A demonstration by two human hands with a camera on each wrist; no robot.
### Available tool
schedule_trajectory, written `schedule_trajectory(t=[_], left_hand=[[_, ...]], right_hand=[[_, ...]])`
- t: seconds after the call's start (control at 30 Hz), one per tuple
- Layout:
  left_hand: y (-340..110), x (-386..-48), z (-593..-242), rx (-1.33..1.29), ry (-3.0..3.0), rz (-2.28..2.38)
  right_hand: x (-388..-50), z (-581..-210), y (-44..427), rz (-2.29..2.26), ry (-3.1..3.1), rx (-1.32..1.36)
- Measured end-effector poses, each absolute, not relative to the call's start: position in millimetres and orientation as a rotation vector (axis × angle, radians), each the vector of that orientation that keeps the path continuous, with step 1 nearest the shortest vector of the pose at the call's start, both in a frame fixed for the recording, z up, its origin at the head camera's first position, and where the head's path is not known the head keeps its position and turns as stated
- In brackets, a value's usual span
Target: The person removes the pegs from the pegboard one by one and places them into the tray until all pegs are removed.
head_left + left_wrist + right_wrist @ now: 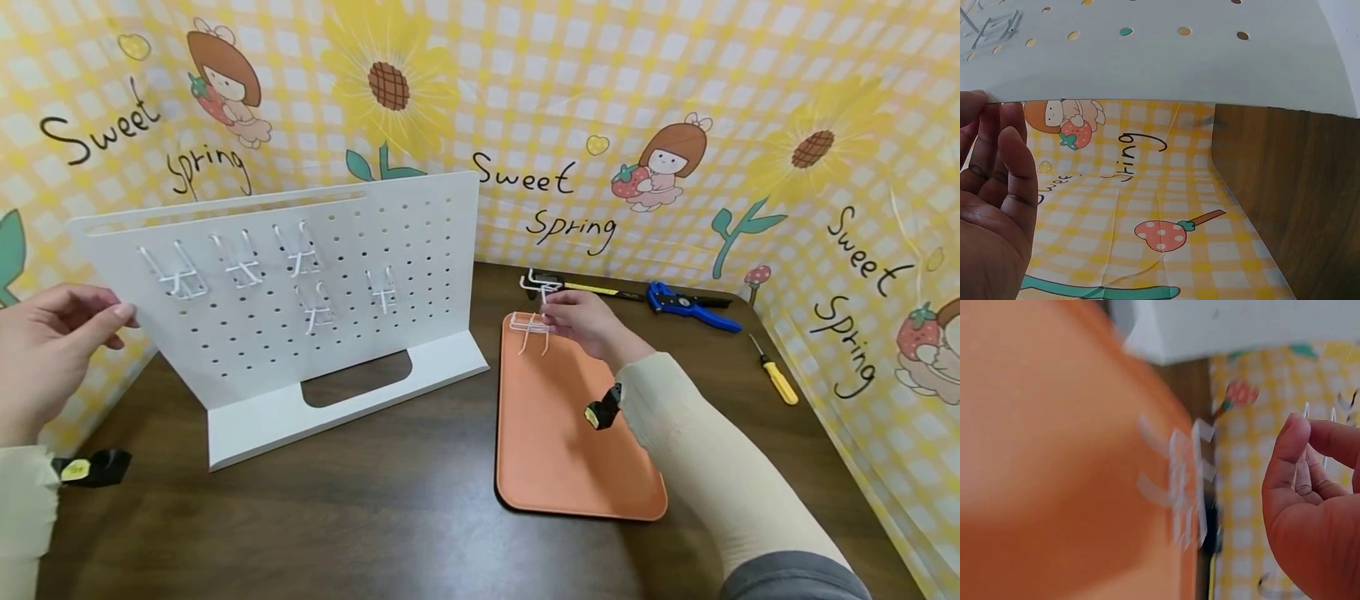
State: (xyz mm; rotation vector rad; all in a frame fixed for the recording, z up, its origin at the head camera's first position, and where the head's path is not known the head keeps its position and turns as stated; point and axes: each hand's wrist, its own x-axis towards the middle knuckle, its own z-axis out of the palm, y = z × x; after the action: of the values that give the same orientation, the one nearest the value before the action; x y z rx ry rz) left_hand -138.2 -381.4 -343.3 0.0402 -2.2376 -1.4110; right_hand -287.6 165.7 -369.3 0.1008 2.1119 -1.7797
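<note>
A white pegboard (390,333) stands on the table, with several white wire hooks (242,268) on its upper left and middle. My left hand (56,350) pinches the board's left edge between thumb and fingers, as the left wrist view also shows at the board (1147,75). Above the far end of the orange tray (562,450), my right hand (588,323) pinches a white wire hook (542,286). More white hooks (529,325) lie at the tray's far left corner, just below that hand; they look blurred in the right wrist view.
Behind the tray lies a black tool with a yellow strip (600,290). Blue-handled pliers (693,308) and a yellow screwdriver (778,379) lie at the right. A yellow checked cloth (525,108) hangs around the back and sides of the dark table (337,517).
</note>
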Motion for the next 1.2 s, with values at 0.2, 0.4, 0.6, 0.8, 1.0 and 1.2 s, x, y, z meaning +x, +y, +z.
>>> schedule_trajectory(t=[0.2, 0.4, 0.6, 0.8, 1.0, 1.2], left_hand=[[-382.8, -139.4, -345.1, 0.011, -2.215, -1.421], [-382.5, -139.6, -345.0, -0.008, -2.192, -1.443], [-380.9, -139.1, -343.5, -0.019, -2.177, -1.453], [-381.4, -140.1, -344.3, -0.011, -2.201, -1.429], [-382.7, -140.8, -345.9, -0.013, -2.201, -1.425], [-382.9, -141.0, -345.8, -0.012, -2.191, -1.442]], right_hand=[[-288.6, -388.0, 197.9, -1.678, 2.217, 0.149], [-290.7, -410.7, 214.8, -1.623, 2.234, 0.162], [-293.4, -420.1, 219.2, -1.592, 2.249, 0.209], [-293.5, -425.5, 220.1, -1.580, 2.233, 0.213], [-293.8, -428.9, 218.4, -1.593, 2.202, 0.217], [-293.2, -427.7, 215.7, -1.581, 2.206, 0.234]])
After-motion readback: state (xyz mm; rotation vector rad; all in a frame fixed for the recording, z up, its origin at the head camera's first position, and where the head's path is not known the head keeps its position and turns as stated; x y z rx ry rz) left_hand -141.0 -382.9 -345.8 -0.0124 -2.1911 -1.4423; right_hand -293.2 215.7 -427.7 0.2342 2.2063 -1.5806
